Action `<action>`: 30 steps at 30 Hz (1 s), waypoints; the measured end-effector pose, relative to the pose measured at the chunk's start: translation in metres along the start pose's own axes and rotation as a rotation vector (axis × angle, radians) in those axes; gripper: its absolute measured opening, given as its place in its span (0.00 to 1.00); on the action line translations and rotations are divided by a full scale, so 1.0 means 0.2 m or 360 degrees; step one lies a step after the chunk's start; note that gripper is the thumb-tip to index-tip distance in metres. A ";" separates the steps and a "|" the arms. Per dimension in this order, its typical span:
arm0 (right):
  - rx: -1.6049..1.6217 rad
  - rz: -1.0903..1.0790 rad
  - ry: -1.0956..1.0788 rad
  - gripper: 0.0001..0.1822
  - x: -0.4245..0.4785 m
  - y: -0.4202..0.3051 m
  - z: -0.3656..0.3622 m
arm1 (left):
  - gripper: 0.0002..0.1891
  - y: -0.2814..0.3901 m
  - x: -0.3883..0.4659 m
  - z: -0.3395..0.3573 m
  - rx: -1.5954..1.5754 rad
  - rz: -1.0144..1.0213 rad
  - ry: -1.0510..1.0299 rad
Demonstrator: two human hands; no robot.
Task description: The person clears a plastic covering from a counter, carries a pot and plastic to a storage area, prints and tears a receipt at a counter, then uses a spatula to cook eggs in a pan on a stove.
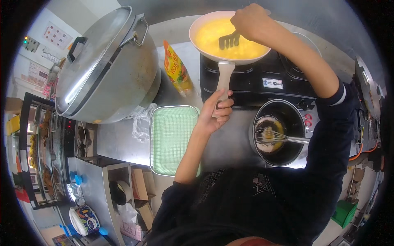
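Observation:
My left hand (217,110) grips the beige handle (225,77) of a pale frying pan (197,46) at the back of the counter. Loose yellow egg (211,32) covers the pan's bottom. In my right hand (252,23) is a dark slotted spatula (229,41), its head dipping into the egg. Beneath the pan is the left part of a black gas stove (246,83); whether the pan rests on the burner I cannot tell. In front of the stove a dark pot (295,123) holds a wire whisk (274,135) and some yellow liquid with foam.
Left of the pan stands a yellow-orange pouch (178,72). A large lidded metal pot (135,73) fills the back left. Nearer me lie a wire basket with a green tray (174,138) and a crumpled clear plastic bag (143,124). Red-handled scissors (307,120) lie right of the dark pot.

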State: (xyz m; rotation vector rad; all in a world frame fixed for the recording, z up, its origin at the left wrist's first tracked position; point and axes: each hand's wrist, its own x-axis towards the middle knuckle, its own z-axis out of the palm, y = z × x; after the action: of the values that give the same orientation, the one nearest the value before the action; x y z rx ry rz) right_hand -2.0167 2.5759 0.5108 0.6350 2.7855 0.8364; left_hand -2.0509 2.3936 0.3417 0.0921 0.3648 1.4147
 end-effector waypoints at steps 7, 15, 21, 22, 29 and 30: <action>-0.0008 -0.0003 0.0417 0.07 0.20 0.10 0.25 | 0.10 0.00 0.00 0.00 -0.0002 0.0008 0.0002; 0.0081 0.0074 0.0428 0.09 0.31 0.13 0.39 | 0.09 0.01 0.01 -0.02 0.0051 -0.0047 -0.0024; 0.0181 -0.0003 0.0245 0.08 0.29 0.15 0.29 | 0.09 0.00 0.01 0.00 -0.0007 -0.0017 0.0017; 0.0180 -0.0036 0.0191 0.08 0.28 0.14 0.24 | 0.09 0.00 0.01 0.00 -0.0014 -0.0017 0.0011; 0.0062 -0.0238 0.0236 0.08 0.12 0.00 -0.06 | 0.09 0.01 0.00 -0.01 0.0053 -0.0033 0.0008; 0.0057 -0.0282 0.0250 0.10 0.13 -0.01 -0.06 | 0.09 0.01 0.01 0.00 0.0094 -0.0046 0.0022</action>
State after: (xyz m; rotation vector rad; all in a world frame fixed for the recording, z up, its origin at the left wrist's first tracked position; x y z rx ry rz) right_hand -2.0450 2.5802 0.5185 0.3336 2.9483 0.8347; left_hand -2.0530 2.3951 0.3416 0.1246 0.4178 1.3766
